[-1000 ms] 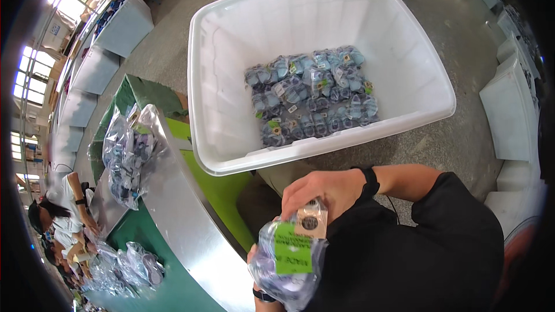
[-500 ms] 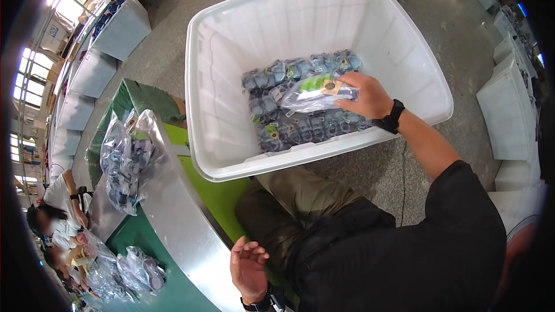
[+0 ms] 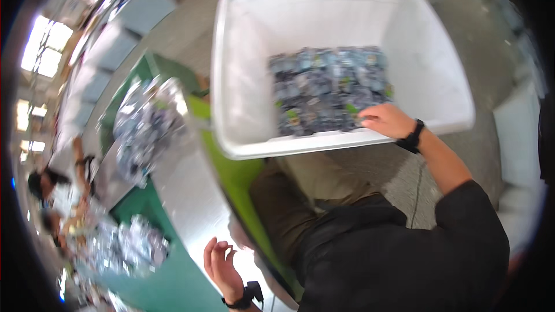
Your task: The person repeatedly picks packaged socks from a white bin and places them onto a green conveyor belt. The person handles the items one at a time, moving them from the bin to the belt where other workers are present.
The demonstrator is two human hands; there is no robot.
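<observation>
My right hand [image 3: 388, 120], with a black band at the wrist, is over the near side of a large white plastic bin [image 3: 462, 101]. Its thumb and fingers are slightly apart, with no package seen between them. Below it, rows of clear-bagged grey-blue footwear [image 3: 329, 84] cover the bin's floor, some with green labels. My left hand [image 3: 224, 268] hangs open, fingers loosely bent, over the shiny metal tabletop [image 3: 188, 196], holding nothing. Motion blur softens the fine detail.
A clear bag of grey footwear [image 3: 147, 124] lies on the metal table's far end, by a green-covered box [image 3: 147, 63]. More bagged items [image 3: 124, 245] lie on a green surface [image 3: 167, 283] at left, near other people [image 3: 63, 196]. White bins [image 3: 115, 46] line the left side.
The bagged footwear has left my right hand and is among the rows in the bin. That hand has drawn back toward the near rim. My left hand has moved left; the view has shifted.
</observation>
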